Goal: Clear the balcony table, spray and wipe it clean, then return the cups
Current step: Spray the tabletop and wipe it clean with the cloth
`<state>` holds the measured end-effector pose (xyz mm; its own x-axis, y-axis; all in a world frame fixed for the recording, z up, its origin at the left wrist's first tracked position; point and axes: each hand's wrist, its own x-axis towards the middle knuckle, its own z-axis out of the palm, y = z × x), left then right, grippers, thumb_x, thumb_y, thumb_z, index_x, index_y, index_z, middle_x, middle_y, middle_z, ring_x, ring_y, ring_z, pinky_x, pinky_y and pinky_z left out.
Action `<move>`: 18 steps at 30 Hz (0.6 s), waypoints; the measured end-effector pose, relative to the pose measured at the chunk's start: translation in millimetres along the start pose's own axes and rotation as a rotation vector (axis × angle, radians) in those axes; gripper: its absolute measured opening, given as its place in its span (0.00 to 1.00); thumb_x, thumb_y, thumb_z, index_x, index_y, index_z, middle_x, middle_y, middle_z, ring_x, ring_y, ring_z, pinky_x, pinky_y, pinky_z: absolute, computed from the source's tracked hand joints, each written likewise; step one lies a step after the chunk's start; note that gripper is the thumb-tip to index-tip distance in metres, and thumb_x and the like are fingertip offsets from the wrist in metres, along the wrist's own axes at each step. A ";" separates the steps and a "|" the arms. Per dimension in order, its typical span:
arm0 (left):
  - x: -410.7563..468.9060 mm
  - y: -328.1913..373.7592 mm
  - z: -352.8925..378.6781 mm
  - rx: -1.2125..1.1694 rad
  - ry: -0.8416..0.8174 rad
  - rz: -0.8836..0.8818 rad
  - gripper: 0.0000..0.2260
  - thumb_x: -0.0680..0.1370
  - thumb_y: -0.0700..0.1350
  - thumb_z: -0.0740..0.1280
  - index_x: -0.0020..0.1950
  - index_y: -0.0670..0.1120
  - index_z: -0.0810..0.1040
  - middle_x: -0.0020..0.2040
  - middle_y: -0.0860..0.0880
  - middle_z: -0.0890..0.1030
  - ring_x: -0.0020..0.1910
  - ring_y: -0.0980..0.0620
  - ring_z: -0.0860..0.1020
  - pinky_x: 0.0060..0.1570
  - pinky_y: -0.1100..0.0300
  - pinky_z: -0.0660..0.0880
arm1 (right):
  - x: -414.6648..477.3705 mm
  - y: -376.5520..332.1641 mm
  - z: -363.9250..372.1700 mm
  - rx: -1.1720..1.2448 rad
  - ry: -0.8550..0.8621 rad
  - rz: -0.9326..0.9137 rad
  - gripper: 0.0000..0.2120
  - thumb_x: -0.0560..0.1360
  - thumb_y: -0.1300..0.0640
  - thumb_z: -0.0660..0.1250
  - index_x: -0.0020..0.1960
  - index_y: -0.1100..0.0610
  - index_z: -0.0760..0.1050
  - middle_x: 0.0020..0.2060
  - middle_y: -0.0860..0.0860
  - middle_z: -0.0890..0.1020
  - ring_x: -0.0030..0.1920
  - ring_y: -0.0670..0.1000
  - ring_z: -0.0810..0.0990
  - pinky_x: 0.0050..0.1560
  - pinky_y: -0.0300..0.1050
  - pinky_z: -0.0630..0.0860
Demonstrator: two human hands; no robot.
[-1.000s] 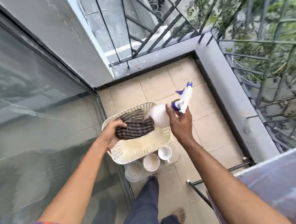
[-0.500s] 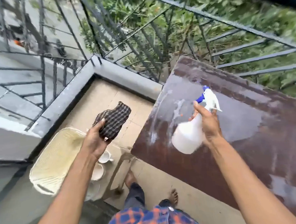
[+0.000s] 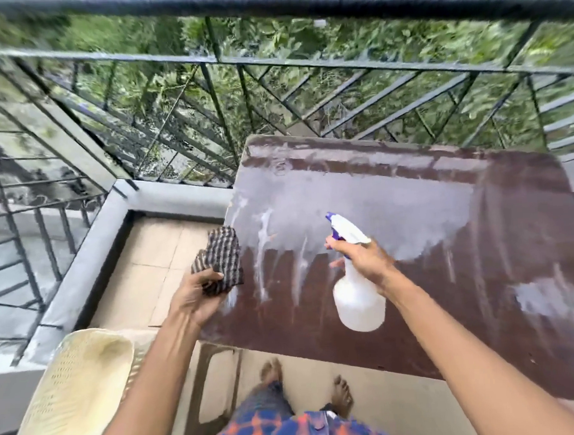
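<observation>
Soft, even daylight reaches the balcony from the open side beyond the railing (image 3: 268,5), leaving only faint shadows. The wet table (image 3: 481,273) reflects a pale, milky sheen of sky. Wide-angle distortion bows the railing's top bar, while motion blur smears the foliage (image 3: 303,40) and the basket (image 3: 72,395) toward the frame's edges; the centre is sharper.

Single wide-angle head view: faces forward-down over table (image 3: 479,240) toward railing (image 3: 267,3), close above it.
</observation>
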<state>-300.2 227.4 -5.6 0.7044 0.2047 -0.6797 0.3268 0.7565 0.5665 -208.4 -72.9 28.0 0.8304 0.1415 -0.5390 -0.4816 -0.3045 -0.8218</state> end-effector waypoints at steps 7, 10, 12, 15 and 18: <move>10.9 17.7 -17.1 0.137 -0.032 -0.019 0.14 0.72 0.37 0.69 0.57 0.38 0.81 0.48 0.38 0.85 0.41 0.43 0.85 0.41 0.47 0.84 | 28.6 -10.7 52.3 -0.179 -0.042 -0.045 0.06 0.78 0.63 0.71 0.54 0.63 0.83 0.41 0.54 0.82 0.31 0.51 0.78 0.36 0.45 0.79; 23.0 30.9 -24.6 0.272 0.010 0.040 0.15 0.70 0.38 0.73 0.56 0.38 0.80 0.47 0.37 0.85 0.39 0.44 0.85 0.38 0.49 0.84 | 39.5 -18.1 72.5 -0.162 0.036 0.004 0.03 0.77 0.61 0.71 0.47 0.59 0.83 0.37 0.51 0.80 0.33 0.52 0.76 0.38 0.46 0.77; 33.2 37.6 -30.1 0.397 0.041 0.097 0.13 0.70 0.35 0.74 0.54 0.41 0.79 0.48 0.37 0.84 0.39 0.44 0.84 0.41 0.49 0.83 | 47.1 -22.4 85.1 -0.157 0.093 0.040 0.06 0.77 0.57 0.71 0.43 0.57 0.83 0.34 0.50 0.80 0.27 0.50 0.75 0.38 0.44 0.75; 45.0 43.4 -34.1 0.555 0.099 0.186 0.13 0.73 0.29 0.71 0.49 0.45 0.76 0.47 0.40 0.82 0.44 0.43 0.81 0.50 0.45 0.79 | 53.0 -27.7 103.8 -0.181 0.199 0.087 0.12 0.78 0.50 0.71 0.40 0.56 0.82 0.31 0.51 0.81 0.23 0.49 0.76 0.36 0.46 0.76; 52.6 51.8 -32.7 0.633 0.062 0.230 0.21 0.74 0.26 0.68 0.57 0.50 0.72 0.49 0.44 0.80 0.44 0.47 0.79 0.47 0.49 0.78 | 62.6 -37.4 121.5 -0.198 0.275 0.103 0.18 0.73 0.42 0.70 0.41 0.58 0.83 0.35 0.56 0.86 0.34 0.58 0.84 0.44 0.55 0.84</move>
<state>-266.8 297.7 -27.3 0.7685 0.3668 -0.5242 0.4927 0.1835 0.8506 -172.4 61.9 2.6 0.8374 -0.1505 -0.5255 -0.5259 -0.4840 -0.6994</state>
